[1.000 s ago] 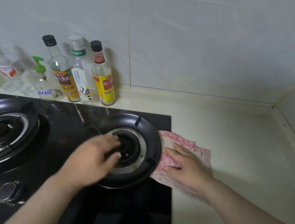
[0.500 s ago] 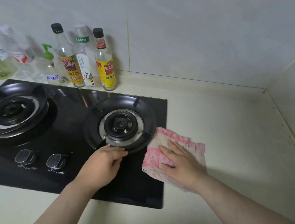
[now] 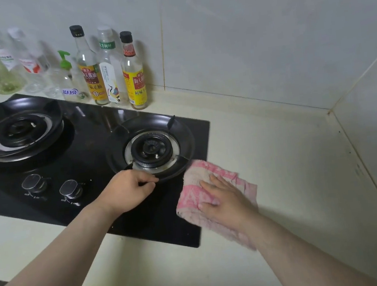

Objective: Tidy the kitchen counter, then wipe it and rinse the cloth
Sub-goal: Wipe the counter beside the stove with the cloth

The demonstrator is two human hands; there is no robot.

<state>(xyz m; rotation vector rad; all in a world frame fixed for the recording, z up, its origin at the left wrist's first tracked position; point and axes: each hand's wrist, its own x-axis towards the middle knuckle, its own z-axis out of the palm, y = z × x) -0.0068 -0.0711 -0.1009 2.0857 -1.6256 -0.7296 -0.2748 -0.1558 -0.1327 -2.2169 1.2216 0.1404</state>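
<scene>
While the right hand (image 3: 225,197) lies flat, fingers spread, on the pink cloth (image 3: 192,195) and presses it down, the left hand (image 3: 125,193) curls fingers and thumb onto the near rim of the right pan support (image 3: 186,140). The cloth straddles the right edge of the black hob (image 3: 87,136), part on glass and part on the cream counter (image 3: 280,167). Its long axis runs from about 11 o'clock to 5 o'clock, and its far corner touches the support's rim at that ring's 4 o'clock. From the right hand the ring lies at 11 o'clock and the counter stretches toward 3 o'clock. The right hand already has the cloth, so it should drive the wipe. The left, I judge, is set to lift or steady the ring so the cloth can pass beneath.
</scene>
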